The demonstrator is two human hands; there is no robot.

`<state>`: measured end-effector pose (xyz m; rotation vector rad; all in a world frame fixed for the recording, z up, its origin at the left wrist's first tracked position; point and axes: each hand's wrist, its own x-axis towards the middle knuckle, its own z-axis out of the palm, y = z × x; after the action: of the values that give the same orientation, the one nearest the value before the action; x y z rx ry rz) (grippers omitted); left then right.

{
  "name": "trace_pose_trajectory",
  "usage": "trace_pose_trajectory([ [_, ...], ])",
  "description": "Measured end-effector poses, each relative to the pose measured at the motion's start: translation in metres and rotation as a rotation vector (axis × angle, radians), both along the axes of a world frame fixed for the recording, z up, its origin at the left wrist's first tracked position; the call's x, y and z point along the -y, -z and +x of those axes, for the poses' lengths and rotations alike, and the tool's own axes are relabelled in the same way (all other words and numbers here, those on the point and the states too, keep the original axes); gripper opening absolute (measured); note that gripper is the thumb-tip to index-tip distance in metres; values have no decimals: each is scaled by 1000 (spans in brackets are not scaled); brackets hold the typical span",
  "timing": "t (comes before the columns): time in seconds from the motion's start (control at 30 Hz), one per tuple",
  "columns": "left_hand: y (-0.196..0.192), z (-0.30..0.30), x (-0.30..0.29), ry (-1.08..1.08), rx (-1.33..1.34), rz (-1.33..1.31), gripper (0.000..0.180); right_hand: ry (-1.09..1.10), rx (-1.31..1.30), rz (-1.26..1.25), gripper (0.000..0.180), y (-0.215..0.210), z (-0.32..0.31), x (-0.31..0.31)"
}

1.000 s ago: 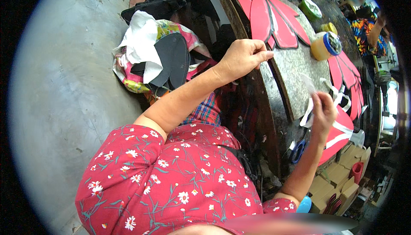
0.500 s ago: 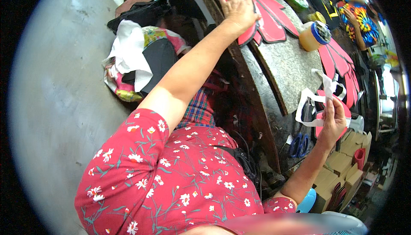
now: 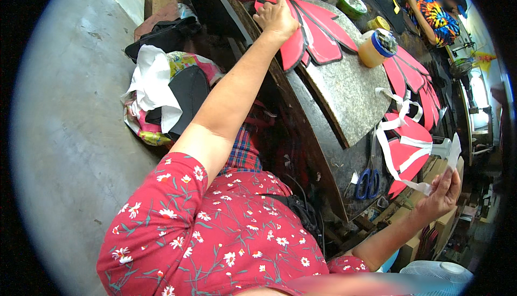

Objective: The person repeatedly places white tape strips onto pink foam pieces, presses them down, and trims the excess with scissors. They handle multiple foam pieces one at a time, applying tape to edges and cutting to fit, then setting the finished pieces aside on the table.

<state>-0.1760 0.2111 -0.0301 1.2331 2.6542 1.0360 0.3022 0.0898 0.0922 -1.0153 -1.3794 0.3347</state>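
My left hand (image 3: 277,20) presses its bent fingers on the far end of a red, black-edged, petal-shaped panel (image 3: 323,52), which lies on a speckled grey board (image 3: 360,98). Part of that end is hidden under the hand. My right hand (image 3: 442,192) is raised off the right side of the table, pinching a white fabric strip (image 3: 389,158). One short end sticks up above the fingers; the rest loops back onto the table. Beneath it lies another red panel (image 3: 401,148) with white strips across it. Blue-handled scissors (image 3: 368,183) rest near the table's front edge.
A jar with a blue rim (image 3: 375,49) stands on the board, near a green tub (image 3: 351,6). More red panels (image 3: 409,72) lie beyond it. A bag with white cloth (image 3: 153,88) sits at left, a fan (image 3: 439,275) at lower right. Another person (image 3: 437,18) is at far right.
My right hand has moved right and toward me, drawing out the white strip and uncovering the red panel below. My left hand remains on its panel with fingers more bent. The view has shifted.
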Motion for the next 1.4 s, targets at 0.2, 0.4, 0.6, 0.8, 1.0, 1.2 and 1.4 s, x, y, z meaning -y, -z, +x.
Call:
trace_pose_trajectory([
  [0.2, 1, 6, -9, 184, 792, 710, 73, 29, 11, -7, 19, 4, 2, 1],
  [0.4, -48, 20, 24, 620, 1406, 1154, 39, 25, 52, 0, 21, 3, 11, 3],
  [0.6, -118, 21, 83, 1105, 1083, 696, 42, 89, 46, 35, 20, -4, 21, 14],
  [0.8, -118, 99, 32, 1446, -178, 421, 46, 59, -3, 54, 20, -14, 25, 24],
  [1.0, -32, 141, 18, 965, -709, 612, 31, 101, 167, -24, 23, -11, 20, 25],
  [1.2, 12, 111, 107, 1093, -420, 310, 22, -68, 359, -353, 23, 8, -21, -15],
  [1.4, 27, 111, 123, 992, -40, 498, 37, -881, 553, -598, 22, 48, -119, -65],
])
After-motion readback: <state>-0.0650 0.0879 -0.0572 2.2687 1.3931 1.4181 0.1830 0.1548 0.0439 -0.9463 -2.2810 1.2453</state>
